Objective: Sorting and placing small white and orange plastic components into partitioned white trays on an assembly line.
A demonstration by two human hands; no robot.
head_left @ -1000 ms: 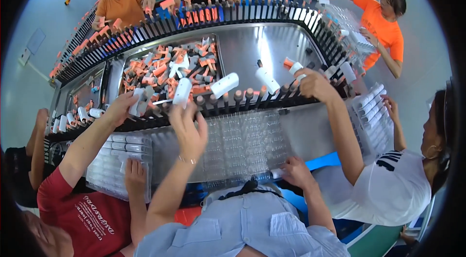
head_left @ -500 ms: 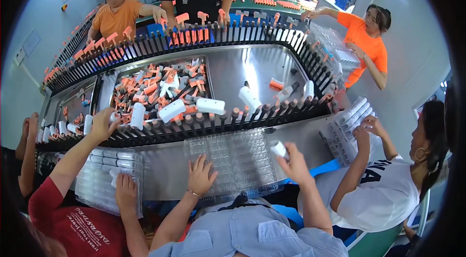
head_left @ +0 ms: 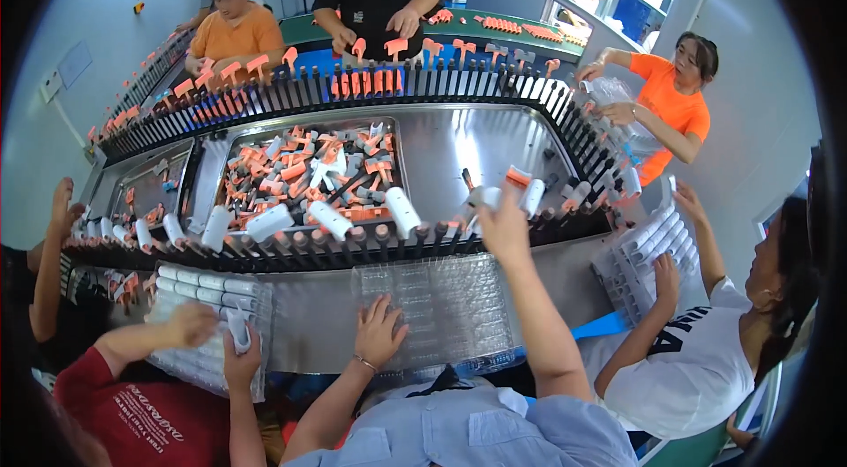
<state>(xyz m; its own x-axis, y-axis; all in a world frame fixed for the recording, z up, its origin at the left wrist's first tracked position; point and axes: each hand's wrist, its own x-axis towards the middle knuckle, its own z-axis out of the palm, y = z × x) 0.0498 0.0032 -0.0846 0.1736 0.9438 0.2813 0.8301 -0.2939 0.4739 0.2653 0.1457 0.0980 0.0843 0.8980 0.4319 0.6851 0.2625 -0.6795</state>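
My left hand (head_left: 381,332) lies flat on the clear plastic blister tray (head_left: 459,308) in front of me, fingers spread and released, holding nothing. The tray sits on the steel desk (head_left: 318,321) just below the black rack of pegs (head_left: 353,242) that runs across my view. My right hand (head_left: 505,224) is stretched up over that rack, its fingers closing around a white tube (head_left: 487,197) at the rack's edge (how firmly they grip it I cannot tell, since the back of the hand hides the tips). More white tubes (head_left: 333,220) lie slanted along the rack to the left, and behind them an open bin (head_left: 309,171) holds a heap of orange and grey parts. To my left another person's hands (head_left: 194,326) work at a second tray (head_left: 207,326) already lined with tubes; to my right, a person in white handles a further tray (head_left: 640,264).
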